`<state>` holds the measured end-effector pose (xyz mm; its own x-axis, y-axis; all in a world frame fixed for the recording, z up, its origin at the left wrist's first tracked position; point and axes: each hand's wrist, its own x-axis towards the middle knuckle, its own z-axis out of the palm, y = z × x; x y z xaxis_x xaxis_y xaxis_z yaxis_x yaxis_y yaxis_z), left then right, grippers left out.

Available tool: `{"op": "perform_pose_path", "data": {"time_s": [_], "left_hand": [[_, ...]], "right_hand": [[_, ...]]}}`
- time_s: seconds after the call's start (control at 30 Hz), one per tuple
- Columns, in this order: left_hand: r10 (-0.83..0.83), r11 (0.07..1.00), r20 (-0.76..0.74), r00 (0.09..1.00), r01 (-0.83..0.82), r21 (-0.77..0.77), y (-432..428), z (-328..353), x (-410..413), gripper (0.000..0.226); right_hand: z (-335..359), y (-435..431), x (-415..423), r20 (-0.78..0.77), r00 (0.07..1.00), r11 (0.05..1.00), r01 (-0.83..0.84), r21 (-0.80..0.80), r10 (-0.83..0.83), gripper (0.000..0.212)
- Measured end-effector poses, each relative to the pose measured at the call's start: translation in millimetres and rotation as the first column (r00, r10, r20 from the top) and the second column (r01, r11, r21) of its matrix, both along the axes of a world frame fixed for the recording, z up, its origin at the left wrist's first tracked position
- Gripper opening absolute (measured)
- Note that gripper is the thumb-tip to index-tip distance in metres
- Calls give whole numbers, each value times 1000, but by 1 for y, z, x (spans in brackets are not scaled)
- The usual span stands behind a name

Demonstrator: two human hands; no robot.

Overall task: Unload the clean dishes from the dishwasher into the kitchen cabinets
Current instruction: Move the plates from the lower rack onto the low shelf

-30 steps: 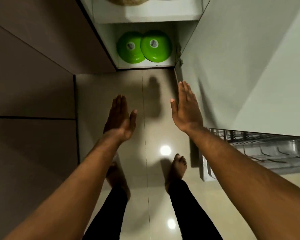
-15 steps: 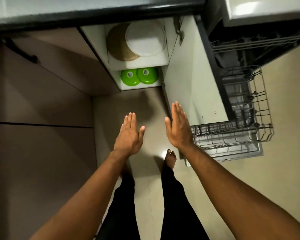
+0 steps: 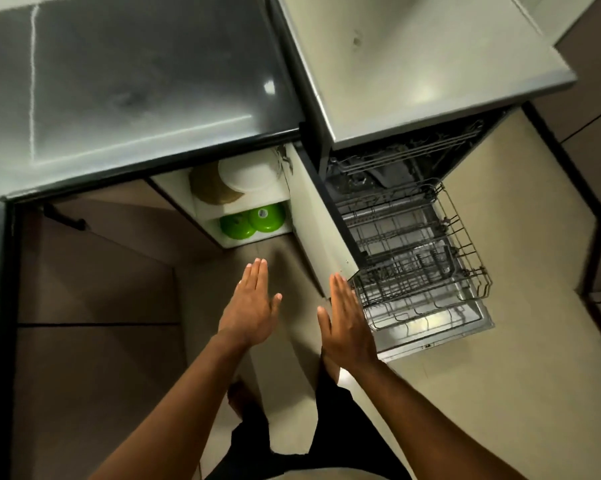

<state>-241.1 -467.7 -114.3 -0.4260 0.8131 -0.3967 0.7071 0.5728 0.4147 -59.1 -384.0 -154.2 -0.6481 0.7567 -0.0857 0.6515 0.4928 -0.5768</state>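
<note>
Head camera: my left hand point(image 3: 250, 306) and right hand point(image 3: 348, 323) hover flat, fingers straight, holding nothing, because the 2 green bowls point(image 3: 254, 221) already sit shelved in the open cabinet point(image 3: 174, 188). The dishwasher rack point(image 3: 413, 268) stands pulled out for reach, just beside my right hand.

No writing can be read. A pale round sticker point(image 3: 262, 213) on the green round bowl point(image 3: 274, 221) at centre frame carries print too small to make out. A tiny dark mark point(image 3: 427, 346) on the open grey dishwasher door point(image 3: 465, 335), right of centre, is equally illegible.
</note>
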Motion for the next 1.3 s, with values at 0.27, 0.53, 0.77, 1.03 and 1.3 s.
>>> {"op": "perform_pose_path", "data": {"time_s": [0.27,0.53,0.77,1.03,1.3], "left_hand": [[-207,971,-62,976,198,-135,67,29,32,72],[-445,895,-235,864,434,-100,112,39,43,79],[-628,778,-251,736,588,-221,151,40,18,82],[-575,816,-118,810,554,-166,142,35,2,83],[-585,806,-87,806,566,-176,118,31,-18,78]], "right_hand": [[21,33,35,-12,1000,1000,0,25,0,62],[35,66,38,99,995,1000,-10,-5,11,63],[29,54,18,174,981,991,99,-86,-83,78],[40,53,13,153,981,988,129,-87,-115,54],[43,33,-5,65,988,959,152,-240,-140,50]]}}
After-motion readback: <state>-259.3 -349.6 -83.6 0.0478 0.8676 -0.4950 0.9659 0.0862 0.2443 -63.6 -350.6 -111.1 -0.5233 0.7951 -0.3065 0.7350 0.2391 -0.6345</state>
